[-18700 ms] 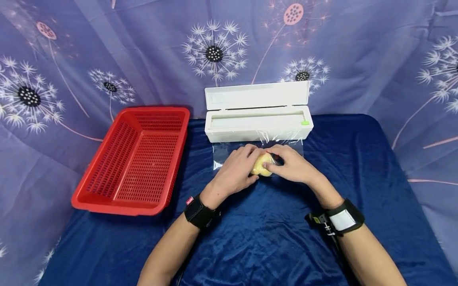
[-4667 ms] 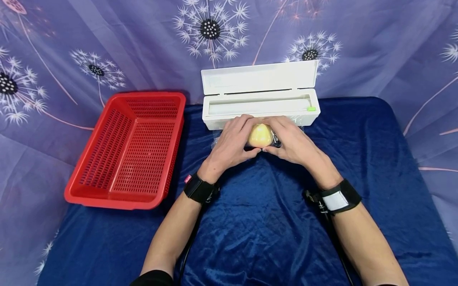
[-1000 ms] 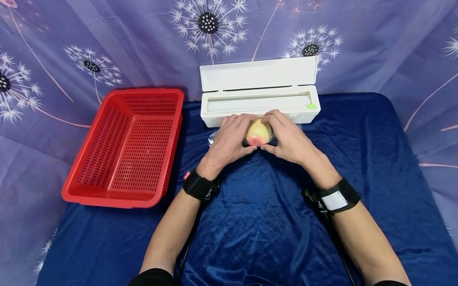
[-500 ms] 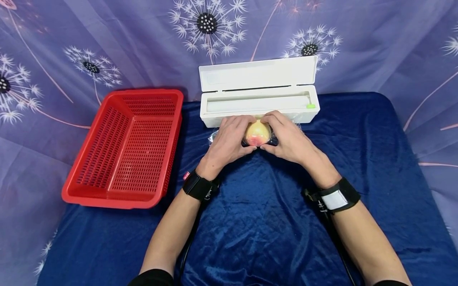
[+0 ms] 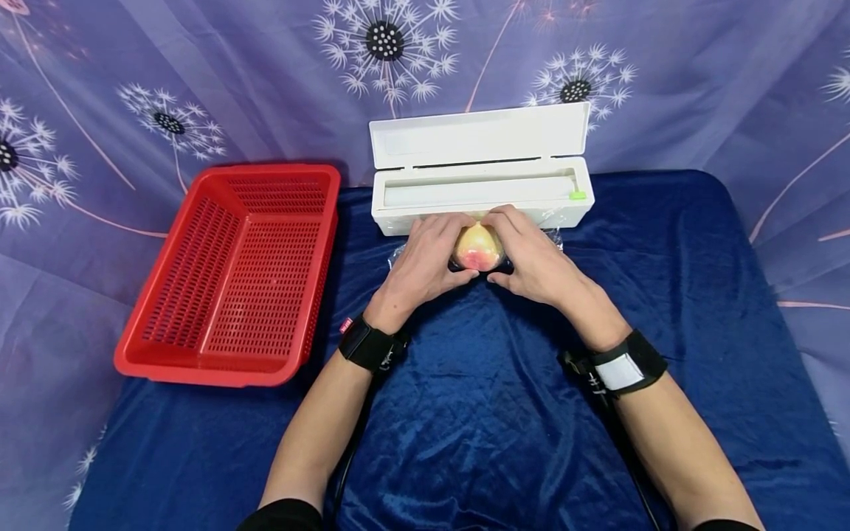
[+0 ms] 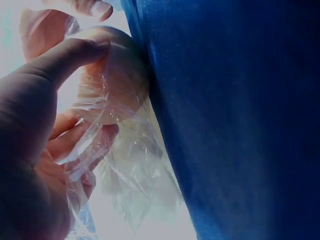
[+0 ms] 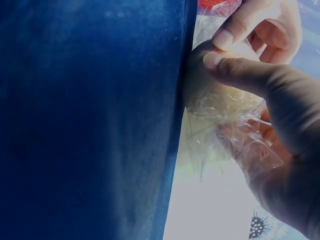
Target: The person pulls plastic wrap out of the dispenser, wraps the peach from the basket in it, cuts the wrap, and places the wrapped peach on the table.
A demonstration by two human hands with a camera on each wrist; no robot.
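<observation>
A yellow peach (image 5: 479, 248) with a pink-red blush sits between my two hands, just in front of the white cling film box (image 5: 481, 193). Clear cling film (image 7: 245, 135) is wrapped round it, with loose wrinkled ends at both sides. My left hand (image 5: 425, 254) grips the peach from the left, its thumb pressing the near side and its fingers behind. From the right, my right hand (image 5: 538, 258) curls round it; in the right wrist view its thumb lies on the fruit beside the left thumb. The far fingertips are partly hidden behind the peach.
The box has its lid (image 5: 481, 136) raised, a film roll (image 5: 474, 192) inside and a green cutter slide (image 5: 577, 195) at its right end. A red perforated basket (image 5: 308, 295) stands at left. Blue velvet cloth (image 5: 491, 413) covers the table; a dandelion-print curtain (image 5: 265, 74) hangs behind.
Film that lay spread before the box is now gathered round the peach. The peach has turned, bringing its red blush to the front. Just now the right thumb has shifted slightly rightward.
</observation>
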